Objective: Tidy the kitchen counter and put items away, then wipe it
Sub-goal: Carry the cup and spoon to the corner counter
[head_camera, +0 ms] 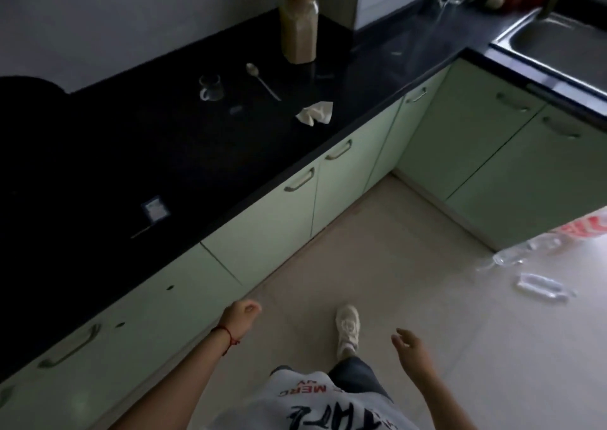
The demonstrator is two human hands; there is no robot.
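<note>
- Both hands hung low and free of the desk (pixel 184 154): left hand (pixel 241 311) loosely curled, its grip on nothing; right hand (pixel 409 342) slack, fingers relaxed, also empty
- Up at eleven o'clock sat the glass cup (pixel 211 87), seemingly empty, the spoon (pixel 262 81) and a crumpled tissue (pixel 316 111)
- The tall jar (pixel 299 25) at twelve looked full of something pale
- Risk, I'd say: in that gloom a careless reach could tip the jar or knock the glass cup
</note>
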